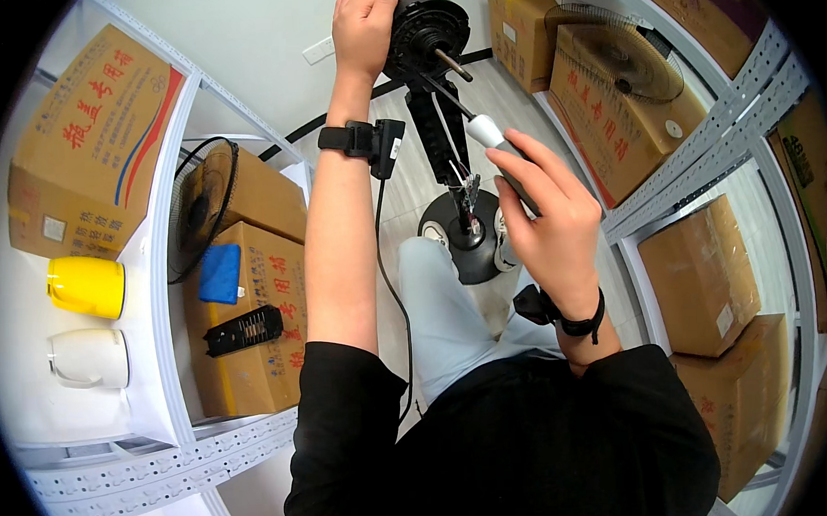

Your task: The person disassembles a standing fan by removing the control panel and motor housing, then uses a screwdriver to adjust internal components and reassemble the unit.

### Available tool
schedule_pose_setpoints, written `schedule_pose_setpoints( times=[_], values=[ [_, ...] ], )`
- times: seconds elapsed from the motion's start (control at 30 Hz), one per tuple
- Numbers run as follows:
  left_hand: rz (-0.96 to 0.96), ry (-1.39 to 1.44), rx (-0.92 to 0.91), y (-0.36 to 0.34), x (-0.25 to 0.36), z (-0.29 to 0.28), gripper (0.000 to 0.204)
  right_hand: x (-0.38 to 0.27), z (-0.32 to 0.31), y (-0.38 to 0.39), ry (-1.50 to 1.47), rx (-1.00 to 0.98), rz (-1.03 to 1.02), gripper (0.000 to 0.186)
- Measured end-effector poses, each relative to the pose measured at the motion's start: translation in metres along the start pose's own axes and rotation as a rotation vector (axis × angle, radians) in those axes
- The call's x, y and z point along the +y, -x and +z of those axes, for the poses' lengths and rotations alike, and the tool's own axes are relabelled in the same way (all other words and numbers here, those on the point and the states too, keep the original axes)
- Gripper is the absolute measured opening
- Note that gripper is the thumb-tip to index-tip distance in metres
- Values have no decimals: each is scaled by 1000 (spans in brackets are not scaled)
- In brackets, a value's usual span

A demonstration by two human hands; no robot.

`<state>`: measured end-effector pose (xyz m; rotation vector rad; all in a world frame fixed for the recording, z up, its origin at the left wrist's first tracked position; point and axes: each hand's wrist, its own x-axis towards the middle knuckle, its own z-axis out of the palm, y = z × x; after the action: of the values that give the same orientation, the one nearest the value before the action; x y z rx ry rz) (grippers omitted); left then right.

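Nearest, below-right of the black fan motor housing (430,38), the right hand (556,206) grips a screwdriver (485,130) pointing at it; the left hand (367,28), apart from the right, clasps the housing's top. Farther, beneath the housing, sits a round base (472,266).

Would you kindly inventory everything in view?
Motor unit: one, black, top centre
Stand: one, black, below
Screwdriver: one, white-and-grey, upper centre
Racks: two+, pale, both sides
Boxes: eight+, brown, both sides
Wire grilles: two, dark, both sides
Vessels: two, yellow and white, left
Bundle: one, blue, on left box
Slotted part: one, black, same box
Wall plate: one, white, back wall
Cable: one, black, beside left forearm
Wrist straps: two, black, wrists
Shoes: two, pale, by stand
Trousers: one, pale blue, centre
Shirt: one, black, bottom
Left grip: one, bare, on motor unit
Right grip: one, bare, around screwdriver
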<state>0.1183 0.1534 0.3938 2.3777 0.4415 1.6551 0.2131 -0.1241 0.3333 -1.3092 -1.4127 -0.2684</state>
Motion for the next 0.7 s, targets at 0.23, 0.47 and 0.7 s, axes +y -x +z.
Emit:
schedule_pose_setpoints(
  times=[0.23, 0.47, 0.7],
  values=[
    [14, -7, -10, -1, -7, 3, 31, 21, -4, 10, -65, 5, 190, 25],
    [197, -132, -93, -15, -24, -2, 28, 31, 7, 7, -113, 44, 187, 25],
    [202, -193, -139, -23, -28, -2, 28, 39, 22, -1, -116, 47, 168, 25]
  ],
)
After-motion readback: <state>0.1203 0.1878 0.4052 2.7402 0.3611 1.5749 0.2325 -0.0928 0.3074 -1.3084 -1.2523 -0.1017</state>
